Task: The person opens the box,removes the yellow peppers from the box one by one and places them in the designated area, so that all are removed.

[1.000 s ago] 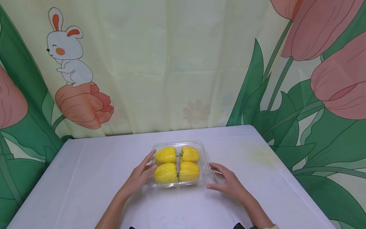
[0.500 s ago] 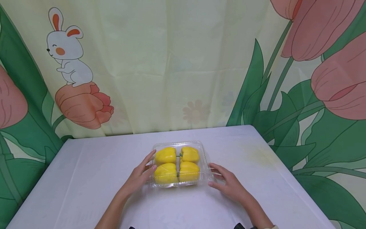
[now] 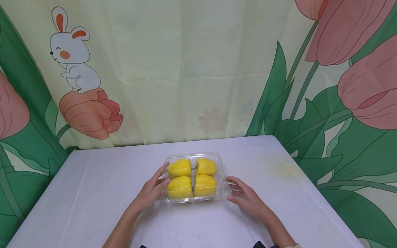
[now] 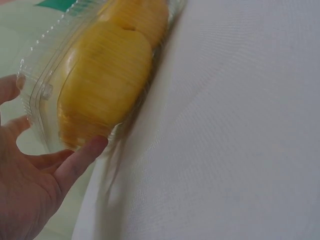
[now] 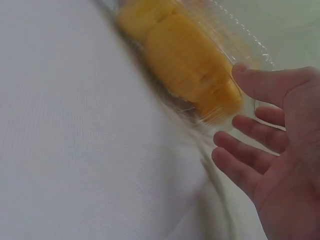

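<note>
**Fingers [image 5: 270, 87] spread at either side of the clear container [image 3: 192, 156]; no firm grip evident**

Fingers: left hand [image 3: 150, 191] at the container's left wall, digits apart and lightly bent, tips at the plastic; in the left wrist view one fingertip overlaps the lower edge. Right hand [image 3: 250, 199] at the right wall, digits likewise fanned, nothing pinched. One fingertip overlaps the container's edge in the right wrist view, others appear short of it; true contact on that side cannot be confirmed.

Object: container rests on the white counter [image 3: 105, 196], between the hands. Inside, four yellow peppers [image 3: 180, 187], two by two, with a green stem visible near the middle. Lid appears to be down, though the transparent plastic makes this hard to settle.

Step in hand (judgement): framing or steadying the filled container from both sides. Arrangement of the peppers looks complete; no loose pepper seen outside. Whether this is the start or the end of a hold cannot be told from the hand posture.

Next move (judgement): if the container is to be shifted, both hands would need to close in evenly, with support low on the walls. Thin plastic will probably flex; uneven pressure could skew it or let the peppers roll.
</note>
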The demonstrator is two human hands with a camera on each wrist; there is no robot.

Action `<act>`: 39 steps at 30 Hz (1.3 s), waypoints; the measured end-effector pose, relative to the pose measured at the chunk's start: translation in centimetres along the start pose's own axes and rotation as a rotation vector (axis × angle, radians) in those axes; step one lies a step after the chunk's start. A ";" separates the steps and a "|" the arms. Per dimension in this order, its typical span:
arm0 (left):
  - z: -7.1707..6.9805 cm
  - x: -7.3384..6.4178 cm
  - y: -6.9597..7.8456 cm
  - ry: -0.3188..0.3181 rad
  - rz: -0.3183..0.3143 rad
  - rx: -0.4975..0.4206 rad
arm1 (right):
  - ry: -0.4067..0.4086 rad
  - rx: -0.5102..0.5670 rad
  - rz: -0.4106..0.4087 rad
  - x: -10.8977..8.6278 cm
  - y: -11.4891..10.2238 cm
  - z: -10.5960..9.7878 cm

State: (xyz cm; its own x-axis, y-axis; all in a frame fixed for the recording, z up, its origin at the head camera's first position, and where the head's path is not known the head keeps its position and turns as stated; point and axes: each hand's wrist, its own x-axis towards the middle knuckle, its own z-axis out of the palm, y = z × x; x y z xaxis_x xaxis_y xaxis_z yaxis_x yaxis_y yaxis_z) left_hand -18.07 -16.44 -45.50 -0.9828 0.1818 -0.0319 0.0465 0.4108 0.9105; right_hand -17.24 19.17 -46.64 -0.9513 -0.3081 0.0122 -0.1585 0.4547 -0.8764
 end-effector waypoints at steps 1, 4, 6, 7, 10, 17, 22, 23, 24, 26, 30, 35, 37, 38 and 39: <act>0.0 0.0 0.0 -0.001 -0.001 -0.001 | -0.007 0.011 0.001 0.0 0.1 0.0; 0.0 0.0 -0.1 -0.008 0.003 -0.006 | -0.028 0.051 0.016 0.1 0.3 0.0; -0.1 0.0 -0.1 -0.014 0.003 -0.011 | -0.039 0.083 0.024 0.1 0.3 0.0; -0.1 0.0 -0.1 -0.018 0.003 -0.014 | -0.045 0.093 0.025 0.1 0.4 0.0; -0.1 0.0 0.0 -0.023 0.001 -0.018 | -0.066 0.124 0.016 0.2 0.4 -0.1; -0.2 -0.2 0.1 -0.048 -0.001 -0.027 | -0.085 0.179 -0.004 0.1 0.5 0.1; -0.2 -0.1 0.2 -0.065 -0.002 -0.030 | -0.084 0.189 -0.035 0.1 0.5 0.3; -0.2 -0.1 0.1 -0.069 -0.002 -0.032 | -0.084 0.186 -0.042 0.1 0.5 0.3; -0.2 -0.1 0.1 -0.072 -0.002 -0.033 | -0.082 0.186 -0.043 0.1 0.4 0.4; -0.2 -0.1 0.1 -0.075 -0.001 -0.033 | -0.080 0.188 -0.042 0.0 0.4 0.4; -0.2 -0.1 0.1 -0.076 -0.002 -0.031 | -0.073 0.194 -0.036 0.0 0.3 0.5; -0.2 -0.1 0.1 -0.076 -0.007 -0.032 | -0.075 0.207 -0.052 0.0 0.3 0.6; -0.2 -0.1 0.1 -0.075 -0.007 -0.030 | -0.077 0.218 -0.051 0.1 0.3 0.6; -0.2 -0.1 0.1 -0.074 -0.006 -0.029 | -0.072 0.220 -0.048 0.1 0.2 0.7; -0.2 -0.1 0.1 -0.074 -0.004 -0.028 | -0.063 0.217 -0.053 0.2 0.2 0.7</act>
State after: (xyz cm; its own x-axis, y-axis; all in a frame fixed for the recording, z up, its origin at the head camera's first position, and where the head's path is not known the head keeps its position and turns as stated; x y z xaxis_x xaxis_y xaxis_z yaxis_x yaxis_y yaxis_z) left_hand -18.02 -16.58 -45.33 -0.9670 0.2465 -0.0653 0.0363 0.3864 0.9216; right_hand -17.24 18.63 -47.20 -0.9237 -0.3812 0.0369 -0.1408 0.2484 -0.9584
